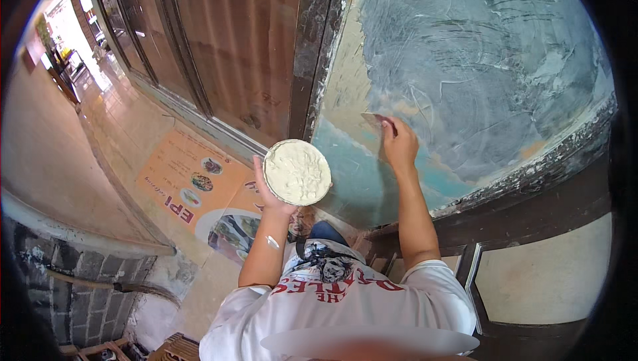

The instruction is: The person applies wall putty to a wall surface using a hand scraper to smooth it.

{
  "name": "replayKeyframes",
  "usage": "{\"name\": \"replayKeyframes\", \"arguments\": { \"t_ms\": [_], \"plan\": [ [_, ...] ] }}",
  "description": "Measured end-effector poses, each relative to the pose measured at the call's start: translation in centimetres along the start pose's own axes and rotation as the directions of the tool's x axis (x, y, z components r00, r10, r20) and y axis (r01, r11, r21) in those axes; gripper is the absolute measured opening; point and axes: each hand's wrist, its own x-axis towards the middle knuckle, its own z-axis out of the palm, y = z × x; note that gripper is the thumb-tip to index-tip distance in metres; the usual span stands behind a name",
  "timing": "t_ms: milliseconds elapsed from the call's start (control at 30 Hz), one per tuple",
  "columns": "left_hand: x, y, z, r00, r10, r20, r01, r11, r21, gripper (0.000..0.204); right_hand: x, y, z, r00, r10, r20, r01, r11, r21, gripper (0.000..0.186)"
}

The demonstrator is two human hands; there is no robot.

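Note:
My left hand (pixel 269 191) is closed around the side of a round tub, held out in front of me. Thick cream-coloured putty (pixel 297 172) fills the tub, its surface lumpy and uneven. In my right hand (pixel 401 143) a thin, flat putty scraper (pixel 372 119) is pinched between thumb and fingers. Its blade lies at the wall (pixel 465 62), where cream putty borders a grey patch; whether it touches cannot be made out. The wall is grey with rough streaks, turquoise lower down. A white smear marks my left forearm (pixel 269 245).
A dark wooden frame with glass panels (pixel 239 42) adjoins the wall on the left. An orange printed banner (pixel 193 178) lies on the tiled floor. Grey blockwork (pixel 80 288) stands at lower left. Dark wood with a pale panel (pixel 545 274) is at lower right.

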Motion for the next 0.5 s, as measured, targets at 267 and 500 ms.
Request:
{"name": "replayKeyframes", "arguments": {
  "t_ms": [267, 500],
  "plan": [
    [-0.3, 0.1, 0.0, 0.999, 0.01, -0.038, -0.009, 1.0, 0.007, 0.089, -0.3, 0.7, -0.8, 0.998, 0.058, 0.035, -0.06, 0.996, 0.063, 0.02],
    [-0.4, 0.0, 0.3, 1.0, 0.004, 0.006, -0.005, 1.0, 0.027, 0.088, 0.3, 0.1, -0.4, 0.998, 0.057, 0.016, -0.056, 0.998, -0.024, 0.018]
  ]
}}
